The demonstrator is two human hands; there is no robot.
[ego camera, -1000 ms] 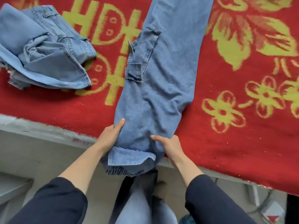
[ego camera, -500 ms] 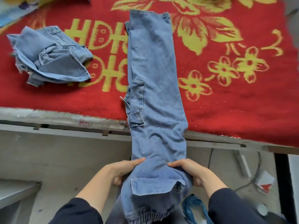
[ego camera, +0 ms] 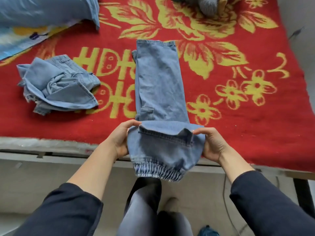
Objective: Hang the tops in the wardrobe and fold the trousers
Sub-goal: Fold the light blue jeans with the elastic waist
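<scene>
A pair of light blue denim trousers (ego camera: 160,82) lies lengthwise on the red blanket, legs stacked together. Its near end, with elastic cuffs (ego camera: 158,173), is lifted off the bed edge and turned up toward the far end. My left hand (ego camera: 120,140) grips the left side of that raised end. My right hand (ego camera: 214,143) grips its right side. A second denim garment (ego camera: 58,86) sits in a loose, rumpled bundle on the blanket to the left, apart from both hands.
The red blanket (ego camera: 255,126) with yellow flowers covers a bed with a grey front edge (ego camera: 42,147). A blue patterned pillow or quilt (ego camera: 34,17) lies at the far left, a grey furry thing (ego camera: 208,4) at the far top. My legs stand below.
My hands have drawn the trousers toward me, then raised the cuffed end and folded it up over the bed edge. The view has pulled back, showing more of the bed.
</scene>
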